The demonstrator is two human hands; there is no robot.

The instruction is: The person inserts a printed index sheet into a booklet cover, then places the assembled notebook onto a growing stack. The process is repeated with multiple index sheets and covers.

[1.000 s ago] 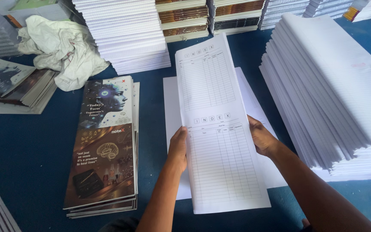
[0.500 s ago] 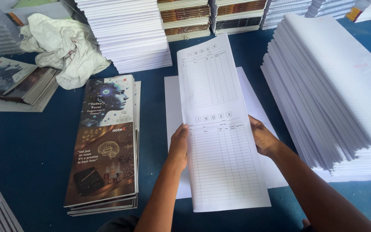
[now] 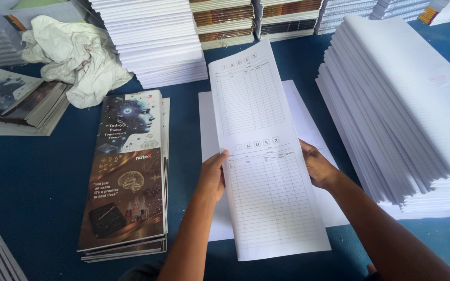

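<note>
While my left hand pinches the left edge of the long ruled sheet, I see its long axis running away from me over the blue surface. My right hand grips the opposite edge, level with the left, both equally near.

No real packages, signs or screens here. Closest thing to a label is the faint red stamp on the top sheet of the big white paper stack to my right on the counter, small, rectangular, pale red on white, too washed out to make out.
</note>
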